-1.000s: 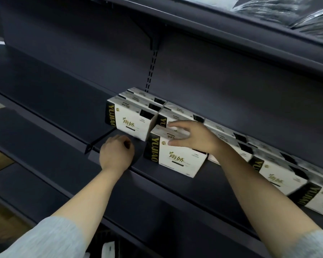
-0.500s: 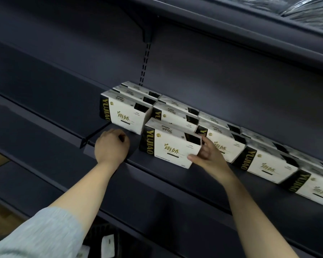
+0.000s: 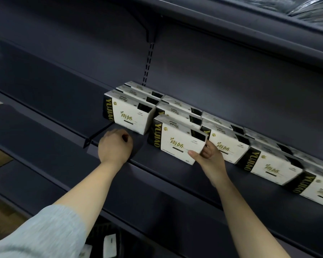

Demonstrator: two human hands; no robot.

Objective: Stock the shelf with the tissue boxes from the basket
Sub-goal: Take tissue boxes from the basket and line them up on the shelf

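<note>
Thumb now overlaps front tissue box (image 3: 177,139), right hand (image 3: 208,158) gripping.

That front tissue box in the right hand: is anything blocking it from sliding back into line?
Yes. The front tissue box, pinched at its lower right corner by the right hand, sits directly ahead of a second-row box, so it can't go straight back. Bare shelf lies in front.

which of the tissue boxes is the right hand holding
The front box, second column from the left end; the right hand pinches its lower right corner. It sits forward of the other boxes, which no hand touches.
</note>
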